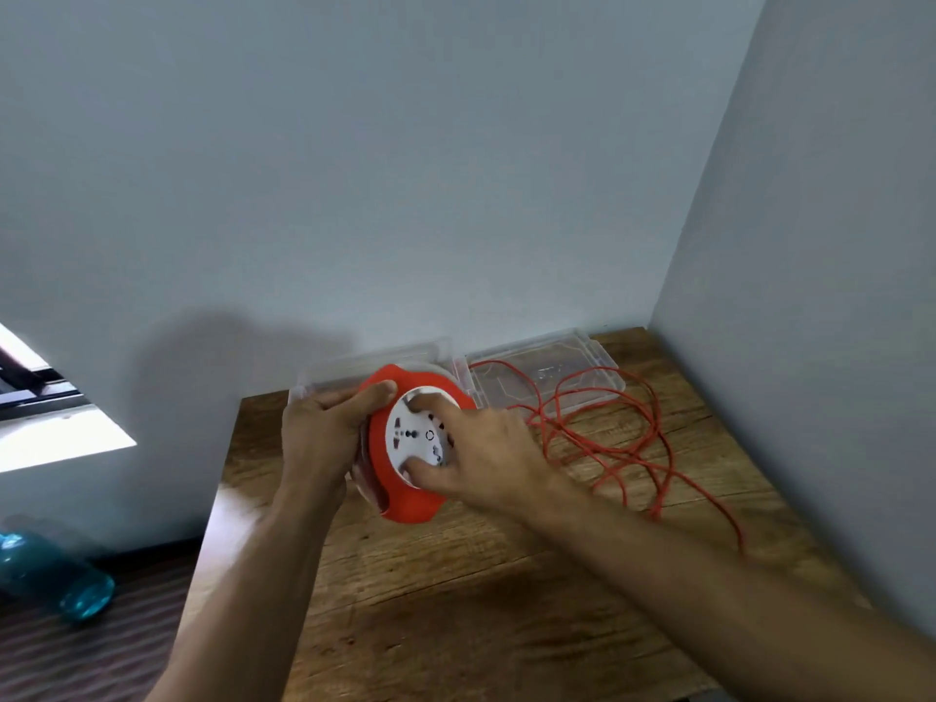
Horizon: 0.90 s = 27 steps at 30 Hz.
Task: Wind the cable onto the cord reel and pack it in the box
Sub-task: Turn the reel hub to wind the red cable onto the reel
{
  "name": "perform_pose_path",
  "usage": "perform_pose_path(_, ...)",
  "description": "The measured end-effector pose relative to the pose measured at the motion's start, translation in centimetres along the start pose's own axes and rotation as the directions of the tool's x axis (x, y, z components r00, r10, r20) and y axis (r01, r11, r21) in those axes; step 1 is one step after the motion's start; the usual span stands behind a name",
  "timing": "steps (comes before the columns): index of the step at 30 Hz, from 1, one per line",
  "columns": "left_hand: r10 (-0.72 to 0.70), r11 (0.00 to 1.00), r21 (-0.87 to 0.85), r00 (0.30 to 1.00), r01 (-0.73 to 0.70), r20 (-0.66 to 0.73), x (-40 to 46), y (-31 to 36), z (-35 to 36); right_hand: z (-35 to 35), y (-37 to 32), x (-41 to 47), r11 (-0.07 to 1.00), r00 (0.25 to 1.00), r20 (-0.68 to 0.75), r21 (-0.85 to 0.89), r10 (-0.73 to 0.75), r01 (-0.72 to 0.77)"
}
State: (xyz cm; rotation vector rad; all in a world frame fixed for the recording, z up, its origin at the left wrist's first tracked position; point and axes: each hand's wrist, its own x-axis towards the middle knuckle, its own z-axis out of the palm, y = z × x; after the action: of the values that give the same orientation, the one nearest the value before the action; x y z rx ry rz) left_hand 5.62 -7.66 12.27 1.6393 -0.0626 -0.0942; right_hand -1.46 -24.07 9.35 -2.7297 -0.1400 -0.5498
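I hold a round red cord reel (405, 504) with a white socket face above the wooden table (456, 600). My left hand (319, 438) grips its rim from the left, thumb on the top edge. My right hand (481, 448) rests on the white face, with a finger and the thumb pressed into it. The red cable (608, 438) lies in loose loops on the table to the right of the reel. A clear plastic box (364, 369) sits behind the reel against the wall, with its open lid (547, 372) lying flat to the right, under part of the cable.
Walls close in the table at the back and on the right (810, 296). The table's left edge drops to a dark floor where a blue bottle (55, 575) lies. A bright window (50, 423) shows at the far left.
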Motion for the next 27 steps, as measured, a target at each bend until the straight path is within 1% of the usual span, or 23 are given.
perform_pose_path(1, 0.032, 0.999, -0.01, 0.999, -0.032, -0.023, -0.4, -0.1, 0.2, 0.6, -1.0, -0.4, 0.957, 0.975, -0.008, 0.192, 0.222, -0.217)
perform_pose_path(2, 0.074, 0.997, -0.005, 0.996, -0.074, -0.042, -0.7, -0.2, 0.4, 1.2, -2.1, -0.6, 0.82, 0.909, 0.057, 0.41, 0.413, -0.398)
perform_pose_path(3, 0.11, 0.994, 0.008, 0.992, -0.11, -0.054, -1.1, -0.4, 0.6, 1.8, -3.0, -0.7, 0.59, 0.82, 0.174, 0.615, 0.545, -0.522)
perform_pose_path(4, 0.131, 0.991, 0.014, 0.989, -0.13, -0.062, -1.3, -0.7, 0.7, 2.2, -3.6, -0.7, 0.314, 0.731, 0.316, 0.749, 0.606, -0.584)
perform_pose_path(5, 0.131, 0.991, 0.011, 0.988, -0.131, -0.076, -1.5, -0.8, 0.7, 2.4, -3.9, -0.7, 0.087, 0.663, 0.433, 0.795, 0.611, -0.6)
perform_pose_path(6, 0.111, 0.994, -0.004, 0.989, -0.112, -0.093, -1.5, -1.0, 0.7, 2.4, -4.0, -0.9, -0.023, 0.634, 0.495, 0.798, 0.593, -0.602)
perform_pose_path(7, 0.074, 0.997, -0.025, 0.991, -0.078, -0.11, -1.5, -1.1, 0.7, 2.3, -3.8, -1.0, -0.012, 0.634, 0.509, 0.785, 0.582, -0.619)
perform_pose_path(8, 0.03, 0.998, -0.051, 0.992, -0.037, -0.121, -1.4, -1.2, 0.5, 2.2, -3.6, -1.3, 0.086, 0.655, 0.477, 0.767, 0.586, -0.635)
perform_pose_path(9, -0.013, 0.997, -0.075, 0.992, 0.003, -0.127, -1.3, -1.4, 0.4, 2.0, -3.2, -1.5, 0.244, 0.693, 0.404, 0.731, 0.598, -0.637)
perform_pose_path(10, -0.054, 0.995, -0.095, 0.991, 0.043, -0.12, -1.3, -1.6, 0.3, 1.7, -2.7, -1.7, 0.432, 0.743, 0.296, 0.662, 0.6, -0.612)
perform_pose_path(11, -0.085, 0.992, -0.103, 0.991, 0.074, -0.107, -1.2, -1.8, 0.3, 1.3, -2.2, -2.0, 0.61, 0.8, 0.178, 0.559, 0.572, -0.561)
perform_pose_path(12, -0.104, 0.99, -0.105, 0.99, 0.094, -0.091, -1.2, -1.9, 0.3, 0.9, -1.7, -2.2, 0.755, 0.861, 0.072, 0.447, 0.504, -0.48)
perform_pose_path(13, -0.111, 0.99, -0.096, 0.991, 0.104, -0.077, -1.2, -1.9, 0.3, 0.4, -1.3, -2.3, 0.857, 0.917, -0.01, 0.358, 0.4, -0.37)
perform_pose_path(14, -0.109, 0.991, -0.082, 0.992, 0.103, -0.066, -1.2, -1.8, 0.4, -0.1, -1.1, -2.2, 0.92, 0.959, -0.065, 0.306, 0.277, -0.245)
perform_pose_path(15, -0.098, 0.994, -0.064, 0.994, 0.094, -0.053, -1.1, -1.8, 0.5, -0.8, -0.8, -2.1, 0.958, 0.986, -0.084, 0.259, 0.146, -0.12)
perform_pose_path(16, -0.092, 0.995, -0.052, 0.995, 0.09, -0.043, -1.1, -1.6, 0.5, -1.4, -0.5, -2.0, 0.983, 0.998, -0.065, 0.182, 0.009, 0.003)
perform_pose_path(17, -0.089, 0.995, -0.045, 0.995, 0.087, -0.035, -0.9, -1.6, 0.5, -2.0, -0.1, -1.8, 0.988, 0.991, 0.002, 0.068, -0.136, 0.136)
perform_pose_path(18, -0.089, 0.995, -0.036, 0.996, 0.088, -0.023, -0.7, -1.4, 0.4, -2.5, 0.4, -1.5, 0.96, 0.958, 0.098, -0.05, -0.269, 0.274)
perform_pose_path(19, -0.093, 0.995, -0.021, 0.996, 0.093, -0.001, -0.4, -1.3, 0.3, -3.1, 0.9, -1.2, 0.909, 0.912, 0.187, -0.14, -0.365, 0.393)
perform_pose_path(21, -0.11, 0.994, 0.018, 0.992, 0.109, 0.06, 0.0, -0.8, -0.1, -4.2, 1.7, -0.3, 0.828, 0.833, 0.316, -0.195, -0.455, 0.526)
perform_pose_path(24, -0.154, 0.986, 0.083, 0.975, 0.142, 0.157, 0.9, -0.1, -0.7, -4.9, 2.7, 0.7, 0.681, 0.682, 0.44, -0.192, -0.584, 0.707)
perform_pose_path(26, -0.176, 0.983, 0.09, 0.962, 0.161, 0.206, 1.3, 0.2, -1.1, -4.8, 3.0, 1.1, 0.563, 0.577, 0.478, -0.191, -0.663, 0.805)
perform_pose_path(27, -0.184, 0.982, 0.083, 0.957, 0.169, 0.223, 1.5, 0.2, -1.2, -4.8, 3.0, 1.3, 0.522, 0.546, 0.48, -0.197, -0.686, 0.83)
